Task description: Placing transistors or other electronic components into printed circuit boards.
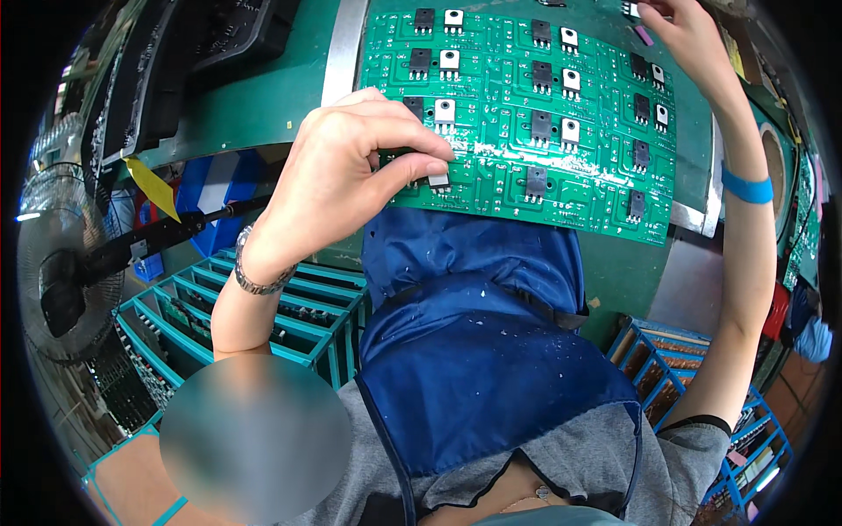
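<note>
A large green circuit board [491, 188] lies before me, carrying rows of black three-legged transistors [537, 183] and silver-backed ones [445, 112]. Over the board's near left part, my left hand [351, 162] pinches a silver-backed transistor [438, 181] between thumb and forefinger. Its legs point toward the board; whether they sit in the holes I cannot tell. At the far right, beyond the board, my right hand [688, 35] has thumb and finger together at a small black-and-white part [630, 10], cut by the picture's edge. A small pink piece [645, 35] lies beside those fingers.
Metal rails [345, 53] flank the board on the green bench. A black bin [219, 44] stands at the far left, a fan [66, 263] below it. Slotted teal racks [298, 302] hold boards at my left; a blue rack [675, 359] stands at my right.
</note>
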Available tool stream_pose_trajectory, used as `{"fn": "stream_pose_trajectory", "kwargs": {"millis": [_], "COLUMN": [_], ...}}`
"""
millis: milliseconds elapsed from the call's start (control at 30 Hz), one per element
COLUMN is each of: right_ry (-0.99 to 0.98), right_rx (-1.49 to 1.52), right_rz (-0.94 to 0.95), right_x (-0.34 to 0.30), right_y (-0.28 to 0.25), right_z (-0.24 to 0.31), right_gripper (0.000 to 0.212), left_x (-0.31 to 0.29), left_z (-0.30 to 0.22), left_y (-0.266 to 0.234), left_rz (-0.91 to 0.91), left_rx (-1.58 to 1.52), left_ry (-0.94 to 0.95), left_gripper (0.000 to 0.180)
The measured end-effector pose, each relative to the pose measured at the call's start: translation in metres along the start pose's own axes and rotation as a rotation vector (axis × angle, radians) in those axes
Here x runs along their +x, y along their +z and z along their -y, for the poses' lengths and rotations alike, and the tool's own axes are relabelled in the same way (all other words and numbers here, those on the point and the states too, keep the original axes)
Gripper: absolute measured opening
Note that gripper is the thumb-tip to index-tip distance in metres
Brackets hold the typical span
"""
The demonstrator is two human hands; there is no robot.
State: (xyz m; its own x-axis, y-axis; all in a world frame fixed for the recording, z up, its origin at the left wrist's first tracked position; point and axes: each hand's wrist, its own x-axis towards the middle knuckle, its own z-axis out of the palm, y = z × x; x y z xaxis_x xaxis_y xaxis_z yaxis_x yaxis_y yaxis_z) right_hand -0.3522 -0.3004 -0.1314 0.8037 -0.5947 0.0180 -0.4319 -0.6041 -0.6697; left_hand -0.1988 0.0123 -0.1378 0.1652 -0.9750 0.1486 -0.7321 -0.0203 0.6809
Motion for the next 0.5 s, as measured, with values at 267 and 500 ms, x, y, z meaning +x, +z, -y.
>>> {"fn": "stream_pose_trajectory", "kwargs": {"millis": [267,500], "right_ry": [-0.128,0.013], "right_rx": [0.045,0.244], "right_rz": [-0.140,0.006], "right_x": [-0.029,-0.038], "right_y": [-0.010,-0.009], "right_z": [0.003,0.009], "right_gripper": [0.013,0.010], "left_x": [0.002,0.007], "left_z": [-0.001,0.004], "left_y": [-0.004,-0.003], "left_rz": [0.047,0.049], "left_rx": [-0.031,0.035], "left_ry": [-0.077,0.120], "left_gripper": [0.009,0.011]}}
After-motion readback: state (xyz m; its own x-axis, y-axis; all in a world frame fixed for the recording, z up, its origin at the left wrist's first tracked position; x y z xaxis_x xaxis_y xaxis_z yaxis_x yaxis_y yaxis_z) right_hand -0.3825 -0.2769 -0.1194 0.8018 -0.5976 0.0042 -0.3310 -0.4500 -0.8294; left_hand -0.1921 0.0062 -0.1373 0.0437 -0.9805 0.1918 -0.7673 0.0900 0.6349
